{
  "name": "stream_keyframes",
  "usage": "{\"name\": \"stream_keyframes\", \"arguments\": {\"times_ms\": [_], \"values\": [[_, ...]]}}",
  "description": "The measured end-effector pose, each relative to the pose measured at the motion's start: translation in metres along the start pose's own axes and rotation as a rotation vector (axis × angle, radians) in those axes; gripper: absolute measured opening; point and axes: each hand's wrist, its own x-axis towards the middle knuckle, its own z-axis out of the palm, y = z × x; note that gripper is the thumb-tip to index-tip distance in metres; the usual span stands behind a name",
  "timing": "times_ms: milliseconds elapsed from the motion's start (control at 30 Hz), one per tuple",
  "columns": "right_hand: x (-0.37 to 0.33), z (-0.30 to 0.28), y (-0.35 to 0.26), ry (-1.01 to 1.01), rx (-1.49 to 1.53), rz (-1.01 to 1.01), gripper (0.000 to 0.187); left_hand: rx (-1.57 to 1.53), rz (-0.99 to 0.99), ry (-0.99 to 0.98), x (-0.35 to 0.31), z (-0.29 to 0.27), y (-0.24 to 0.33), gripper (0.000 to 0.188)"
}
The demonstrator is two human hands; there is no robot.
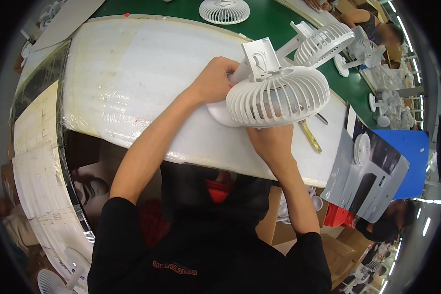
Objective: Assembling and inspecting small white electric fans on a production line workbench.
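A white fan is being gripped above the wrapped tabletop: stem clasped by the left hand, grille underside supported by the right hand. Assembly/inspection appears underway (tool lying beside); steady support is being required next.

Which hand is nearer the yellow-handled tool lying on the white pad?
Right. The right hand grips the fan from below, just left of the yellow-handled tool. The left hand holds the fan's far-left side, farther away.

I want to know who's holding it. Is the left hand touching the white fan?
Touching. In the head view, the left hand wraps its fingers around the stem behind the white fan, with no gap between them.
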Motion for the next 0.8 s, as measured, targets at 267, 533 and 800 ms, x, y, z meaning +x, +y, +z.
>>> {"name": "stream_keyframes", "arguments": {"times_ms": [267,533,800], "values": [[-0.001,0.006,-0.006,-0.070,-0.191,-0.171,0.025,-0.043,-0.003,-0.028,0.001,-0.002,-0.001,0.032],[-0.009,-0.004,0.013,-0.010,-0.088,-0.140,0.023,-0.036,0.014,-0.001,-0.001,-0.002,0.000,0.031],[0.007,-0.038,0.122,0.072,0.062,0.428,0.027,-0.045,0.046,0.144,-0.015,-0.004,0.001,0.033]]}}
